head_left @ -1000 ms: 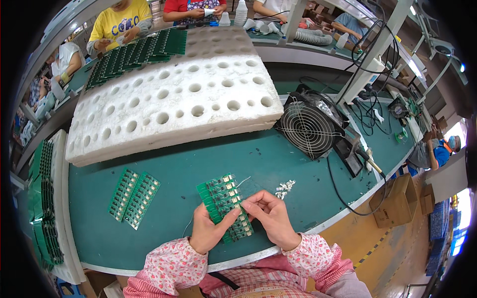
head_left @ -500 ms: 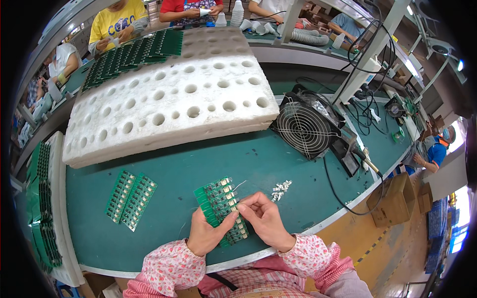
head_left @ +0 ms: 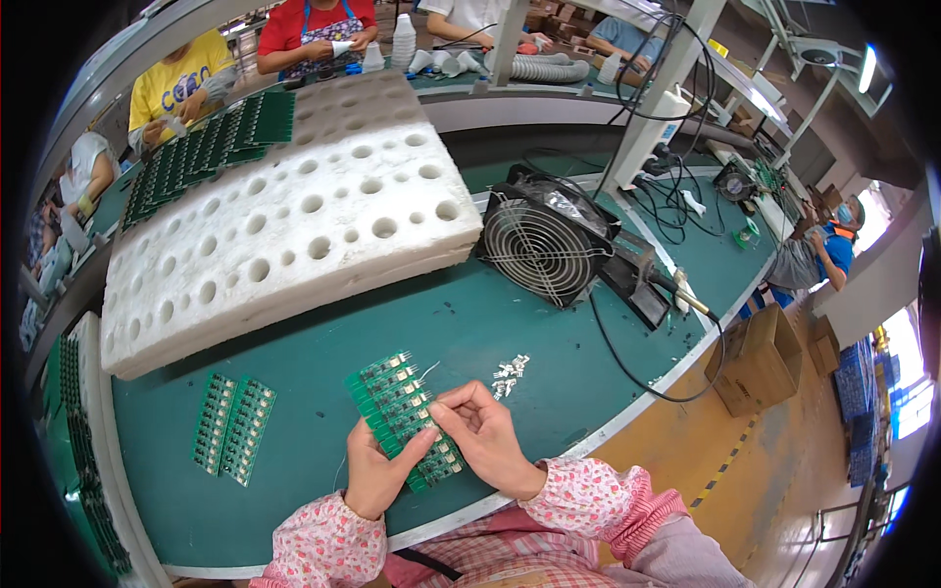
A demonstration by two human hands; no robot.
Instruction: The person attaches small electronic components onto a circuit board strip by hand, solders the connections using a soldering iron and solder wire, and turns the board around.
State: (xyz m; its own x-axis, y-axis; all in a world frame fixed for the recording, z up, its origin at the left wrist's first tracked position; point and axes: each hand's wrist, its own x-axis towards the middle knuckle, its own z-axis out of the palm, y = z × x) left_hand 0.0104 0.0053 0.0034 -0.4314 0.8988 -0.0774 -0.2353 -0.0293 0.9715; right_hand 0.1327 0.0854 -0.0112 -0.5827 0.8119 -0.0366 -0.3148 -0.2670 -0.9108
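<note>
My left hand (head_left: 377, 470) grips a green circuit board panel (head_left: 384, 390) by its lower left side, thumb laid across the top. Rows of small parts and white connectors run down the panel, which is tilted above the bench. At its right edge my right hand (head_left: 487, 443) is closed in a pinch, fingertips against the connector row. Whatever sits between those fingertips is hidden. A small pile of white connectors (head_left: 510, 374) lies just beyond my right hand. Left of my hands, two more board panels (head_left: 247, 431) rest side by side on the green bench (head_left: 304, 392).
A white foam block (head_left: 221, 294) with round holes carries several boards (head_left: 211, 147) at the back left. More boards stand in foam along the left edge. A fan (head_left: 544, 245) and a soldering iron (head_left: 683, 296) sit at right. A carton (head_left: 760, 363) is on the floor. Co-workers sit opposite.
The whole view has shifted, so the bench things appear further left. Both hands stay on the panel, with the right fingertips still at its right edge.
</note>
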